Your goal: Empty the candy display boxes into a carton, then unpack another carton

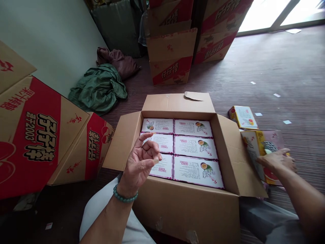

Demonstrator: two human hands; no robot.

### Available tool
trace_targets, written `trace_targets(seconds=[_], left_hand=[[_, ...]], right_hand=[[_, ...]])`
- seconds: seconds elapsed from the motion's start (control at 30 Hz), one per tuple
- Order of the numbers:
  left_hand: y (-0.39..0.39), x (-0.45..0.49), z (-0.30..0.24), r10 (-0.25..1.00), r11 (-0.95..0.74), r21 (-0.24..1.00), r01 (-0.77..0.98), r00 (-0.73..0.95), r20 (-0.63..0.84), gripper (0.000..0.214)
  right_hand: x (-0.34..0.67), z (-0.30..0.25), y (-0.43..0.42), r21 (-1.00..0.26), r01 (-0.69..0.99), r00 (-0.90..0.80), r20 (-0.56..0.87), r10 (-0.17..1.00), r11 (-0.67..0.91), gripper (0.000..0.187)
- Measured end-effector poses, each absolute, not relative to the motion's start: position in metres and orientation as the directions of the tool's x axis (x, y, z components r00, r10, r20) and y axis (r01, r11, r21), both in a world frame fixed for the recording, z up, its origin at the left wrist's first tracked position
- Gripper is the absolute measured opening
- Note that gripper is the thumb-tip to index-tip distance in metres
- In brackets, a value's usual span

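Observation:
An open cardboard carton (177, 203) stands on the floor in front of me, filled with a layer of several flat pink-and-white product boxes (195, 147). My left hand (142, 162), with a green bead bracelet on the wrist, hovers palm up over the carton's left side, fingers curled loosely with nothing visible in them. My right hand (278, 159) reaches to the right of the carton and rests on a yellow-and-pink box (264, 149) lying on the floor, fingers wrapped over its top.
A second small yellow box (243, 117) lies beyond the right flap. Red-and-brown cartons (45, 135) lie tipped at the left, more are stacked (172, 57) at the back. A green cloth heap (99, 88) sits by the wall. Paper scraps dot the brown floor (279, 74).

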State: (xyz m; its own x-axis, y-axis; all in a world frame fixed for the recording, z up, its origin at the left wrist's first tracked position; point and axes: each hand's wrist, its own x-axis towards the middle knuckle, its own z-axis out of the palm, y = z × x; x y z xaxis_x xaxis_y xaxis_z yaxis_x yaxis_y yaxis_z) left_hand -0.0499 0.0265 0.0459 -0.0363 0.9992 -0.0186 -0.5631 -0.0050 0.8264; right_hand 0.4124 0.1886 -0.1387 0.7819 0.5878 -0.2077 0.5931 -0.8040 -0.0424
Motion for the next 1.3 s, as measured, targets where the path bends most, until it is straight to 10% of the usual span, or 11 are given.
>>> trace_targets(seconds=[1.3], left_hand=[[0.027, -0.051, 0.045, 0.997, -0.038, 0.857, -0.515, 0.032, 0.064, 0.055]], right_hand=[[0.407, -0.135, 0.186, -0.048, 0.613, 0.770, -0.186, 0.610, -0.789, 0.117]])
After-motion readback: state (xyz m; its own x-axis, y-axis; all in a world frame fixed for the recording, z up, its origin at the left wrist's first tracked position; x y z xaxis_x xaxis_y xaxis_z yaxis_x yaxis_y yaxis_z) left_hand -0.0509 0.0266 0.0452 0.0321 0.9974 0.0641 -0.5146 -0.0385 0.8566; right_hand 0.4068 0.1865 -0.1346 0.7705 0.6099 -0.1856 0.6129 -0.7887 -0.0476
